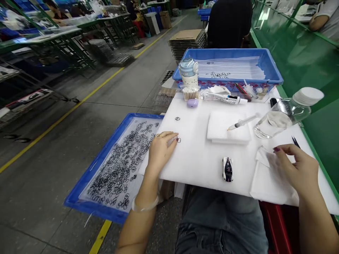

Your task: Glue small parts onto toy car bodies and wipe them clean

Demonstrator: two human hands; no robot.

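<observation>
My left hand [162, 150] is at the left edge of the white work surface [193, 158], thumb and fingers closing on a small thin black ring [179, 140]. Another cluster of little dark rings [177, 119] lies just beyond it. On the right, my right hand [302, 169] hovers over a folded white cloth or tissue [265, 180], its fingers curled and thumb against them. Whatever it pinches is hidden. Dark pointed tweezers [296, 141] show behind its knuckles; whether they are held is unclear. A toy car [227, 170] sits between the hands.
A syringe [242, 122] rests on a white foam block [219, 132], beside a tilted clear bottle [283, 116]. Behind are cotton swabs [190, 93], a purple case [192, 103], a tube [225, 98], a cup [189, 72] and a blue bin [227, 53]. A blue tray [97, 155] holds many rings.
</observation>
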